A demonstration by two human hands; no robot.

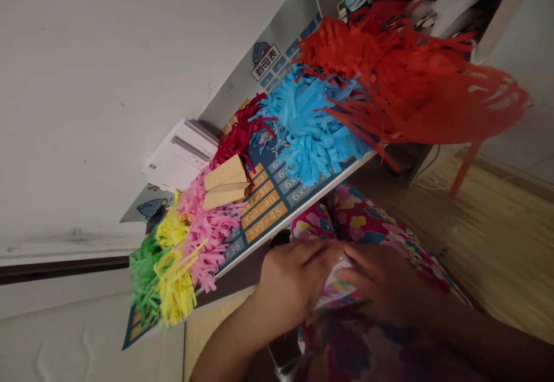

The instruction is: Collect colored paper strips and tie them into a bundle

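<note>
My left hand and my right hand meet over my lap, in front of the table edge. Their fingers are curled inward and closed, with the fingertips close together. A small white thing, thin like paper or film, shows between them. The hands cover most of it, so its kind cannot be made out. Below and behind the hands lie my flowered trousers.
On the printed table mat lie fringed paper bunches: green, yellow, pink, dark red, blue and orange-red, the last overhanging the edge. A folded tan paper and white cards lie nearby.
</note>
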